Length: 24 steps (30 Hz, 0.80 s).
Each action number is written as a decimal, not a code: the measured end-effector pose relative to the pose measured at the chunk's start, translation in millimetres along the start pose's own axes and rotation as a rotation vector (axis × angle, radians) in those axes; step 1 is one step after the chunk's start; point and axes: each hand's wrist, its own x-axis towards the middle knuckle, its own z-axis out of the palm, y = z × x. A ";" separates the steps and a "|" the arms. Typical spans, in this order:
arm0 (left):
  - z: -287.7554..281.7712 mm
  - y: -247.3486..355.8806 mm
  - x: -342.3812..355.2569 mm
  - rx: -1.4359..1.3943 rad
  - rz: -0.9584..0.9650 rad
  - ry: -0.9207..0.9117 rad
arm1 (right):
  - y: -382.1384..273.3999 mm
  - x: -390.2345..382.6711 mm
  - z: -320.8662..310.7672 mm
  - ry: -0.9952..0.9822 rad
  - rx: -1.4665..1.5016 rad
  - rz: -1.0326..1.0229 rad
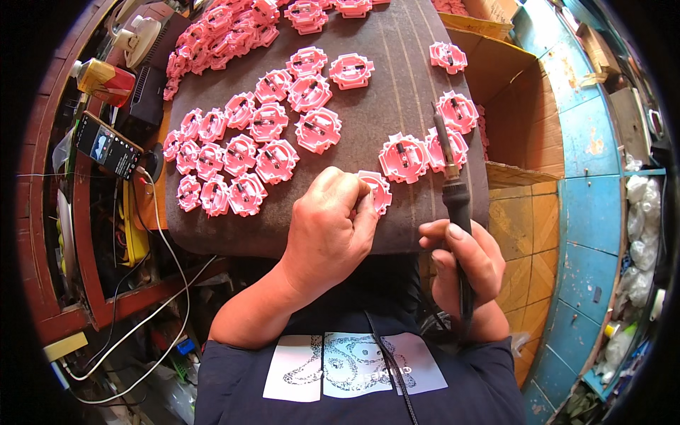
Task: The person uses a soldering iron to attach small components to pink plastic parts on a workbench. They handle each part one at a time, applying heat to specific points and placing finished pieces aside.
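My left hand (329,219) is closed, its thumb and forefinger pinched at the near left side of a pink plastic part (379,193) by the front edge of the covered table. The fingers hide some of that part. In my right hand (478,265) is a soldering iron (457,202) with a black handle, held upright, its metal tip pointing away from me. The tip passes in front of another pink part (457,147) and touches nothing I can make out. Beside these sits a pink part with a small black piece inside (404,159).
Several similar pink parts (276,161) lie in rows at the left, with a heap (219,35) behind. A cardboard box (528,120) stands right of the table. At the left are a propped phone (110,145), a bottle (103,81) and a white cable (185,283).
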 end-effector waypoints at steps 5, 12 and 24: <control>-0.8 -0.2 1.3 0.011 0.005 -0.012 | 16.3 18.0 8.5 -0.131 -0.060 -0.128; -0.5 -0.6 0.2 -0.016 -0.001 -0.012 | 20.4 26.8 38.1 -0.074 -0.101 -0.083; -0.7 -2.8 1.0 -0.005 0.037 -0.028 | 21.3 29.7 36.6 -0.150 -0.096 -0.026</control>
